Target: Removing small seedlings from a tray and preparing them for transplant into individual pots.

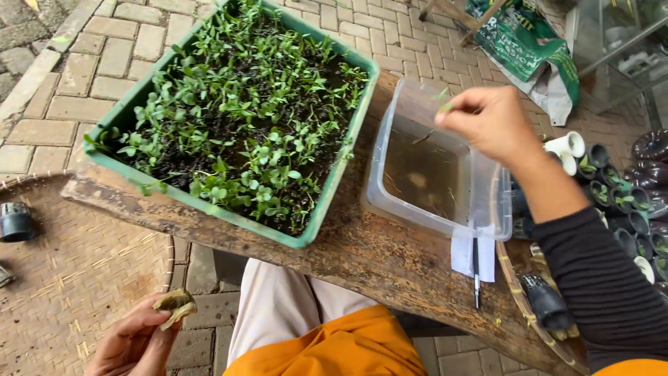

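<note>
Left hand (132, 341) down low pinches a tan sponge scrap (175, 305); right hand (490, 122) pinches a seedling (443, 104) over the clear tub (487, 223) (murky water inside), beside the green seedling tray (341, 163).

**A worn plank over brick paving**

A rough, weathered brown wooden plank (362, 257) spans the scene above a floor of pale brick pavers (104, 63). On it sit a green rectangular plastic seedling tray (327, 188) full of dark soil, and, just beside it, a clear rectangular plastic tub (487, 223) of murky water. A round woven bamboo tray (76, 271) lies to the left, holding a small black plastic pot (15, 221).
</note>
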